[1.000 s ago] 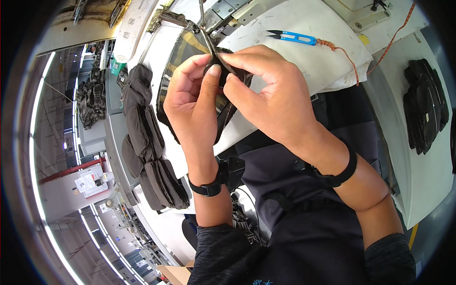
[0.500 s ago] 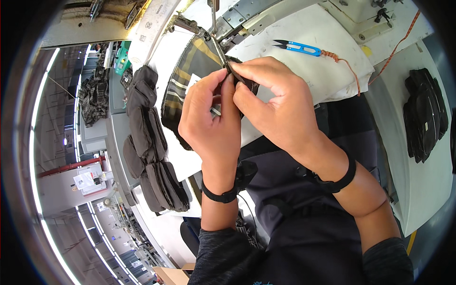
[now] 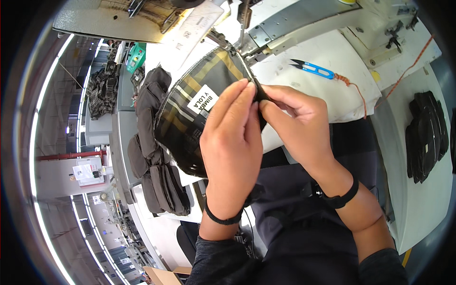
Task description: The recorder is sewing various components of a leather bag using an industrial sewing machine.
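A dark plaid fabric pouch (image 3: 187,78) with yellow and white stripes and a white label stretches from the sewing machine's needle area (image 3: 237,47) toward me. My left hand (image 3: 232,137) pinches its near right edge, fingertips pressed together on the dark binding. Close beside it, my right hand (image 3: 301,128) grips the same edge between thumb and fingers, a little lower along it. The pouch's far corner lies under the machine's foot. My left hand covers part of the pouch's lower right side.
Blue thread snips (image 3: 312,70) on an orange cord lie on the white table to the right. Dark pouches are stacked at the left (image 3: 154,137), and more dark pieces (image 3: 427,137) rest on the right-hand surface. The machine's metal arm (image 3: 304,26) spans the top.
Both hands have come down along the edge toward me, away from the needle area. More of the pouch and its white label now shows. The whole view has shifted slightly.
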The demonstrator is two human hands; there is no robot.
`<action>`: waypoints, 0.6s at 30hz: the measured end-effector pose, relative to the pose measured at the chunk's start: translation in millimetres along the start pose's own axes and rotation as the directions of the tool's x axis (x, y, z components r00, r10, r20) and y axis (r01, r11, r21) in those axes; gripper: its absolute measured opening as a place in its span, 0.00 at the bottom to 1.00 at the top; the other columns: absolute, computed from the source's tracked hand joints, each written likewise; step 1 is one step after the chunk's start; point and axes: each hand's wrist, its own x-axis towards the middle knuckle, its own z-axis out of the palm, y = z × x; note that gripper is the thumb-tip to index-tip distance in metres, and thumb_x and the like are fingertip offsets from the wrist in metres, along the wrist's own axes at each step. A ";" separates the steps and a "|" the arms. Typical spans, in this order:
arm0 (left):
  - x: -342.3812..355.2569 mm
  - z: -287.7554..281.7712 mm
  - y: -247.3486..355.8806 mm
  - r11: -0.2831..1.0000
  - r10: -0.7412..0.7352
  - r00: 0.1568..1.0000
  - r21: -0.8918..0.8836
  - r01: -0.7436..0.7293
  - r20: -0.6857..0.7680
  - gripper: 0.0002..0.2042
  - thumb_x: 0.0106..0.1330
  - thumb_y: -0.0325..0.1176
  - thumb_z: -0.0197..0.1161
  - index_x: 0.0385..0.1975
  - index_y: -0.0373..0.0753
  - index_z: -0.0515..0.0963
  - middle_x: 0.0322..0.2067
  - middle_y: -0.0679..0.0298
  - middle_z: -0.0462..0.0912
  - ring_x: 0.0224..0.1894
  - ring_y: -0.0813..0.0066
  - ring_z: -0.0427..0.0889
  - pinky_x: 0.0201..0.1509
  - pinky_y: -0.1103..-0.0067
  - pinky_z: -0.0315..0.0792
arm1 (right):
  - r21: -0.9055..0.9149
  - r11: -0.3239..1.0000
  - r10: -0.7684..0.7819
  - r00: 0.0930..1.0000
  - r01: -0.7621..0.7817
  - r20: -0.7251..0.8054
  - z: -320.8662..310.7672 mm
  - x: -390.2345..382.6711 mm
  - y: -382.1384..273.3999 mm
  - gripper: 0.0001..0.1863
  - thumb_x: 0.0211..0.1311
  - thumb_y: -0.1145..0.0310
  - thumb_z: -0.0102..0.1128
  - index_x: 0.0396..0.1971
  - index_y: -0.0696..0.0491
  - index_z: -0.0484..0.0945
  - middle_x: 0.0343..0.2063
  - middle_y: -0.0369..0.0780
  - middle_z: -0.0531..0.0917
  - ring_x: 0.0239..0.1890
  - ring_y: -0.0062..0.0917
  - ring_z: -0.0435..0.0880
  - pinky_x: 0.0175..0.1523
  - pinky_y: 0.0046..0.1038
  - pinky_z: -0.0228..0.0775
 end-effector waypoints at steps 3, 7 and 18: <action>2.9 -3.6 8.0 0.998 0.007 0.998 0.057 -0.011 0.058 0.16 0.66 0.17 0.65 0.54 0.28 0.83 0.53 0.46 0.86 0.52 0.48 0.88 0.56 0.65 0.83 | 0.026 0.996 0.085 0.996 -0.085 0.010 -0.7 -1.7 -4.7 0.15 0.66 0.80 0.63 0.52 0.64 0.86 0.40 0.39 0.91 0.42 0.16 0.86 0.49 0.22 0.79; 2.7 -3.4 11.2 0.998 -0.022 0.996 0.068 0.017 0.084 0.18 0.64 0.16 0.65 0.55 0.27 0.82 0.54 0.44 0.85 0.53 0.46 0.87 0.58 0.64 0.82 | 0.072 0.989 0.129 0.992 -0.128 -0.009 0.9 -1.2 -3.2 0.16 0.68 0.83 0.61 0.53 0.63 0.86 0.42 0.38 0.90 0.43 0.17 0.86 0.50 0.21 0.80; 29.0 -3.2 -3.7 0.994 -0.029 0.994 0.108 0.018 0.106 0.19 0.63 0.18 0.65 0.56 0.29 0.81 0.55 0.46 0.83 0.55 0.46 0.84 0.59 0.64 0.80 | 0.150 0.979 0.140 0.990 -0.136 -0.018 13.7 29.3 5.3 0.15 0.69 0.82 0.62 0.53 0.65 0.87 0.36 0.34 0.88 0.36 0.10 0.81 0.41 0.16 0.75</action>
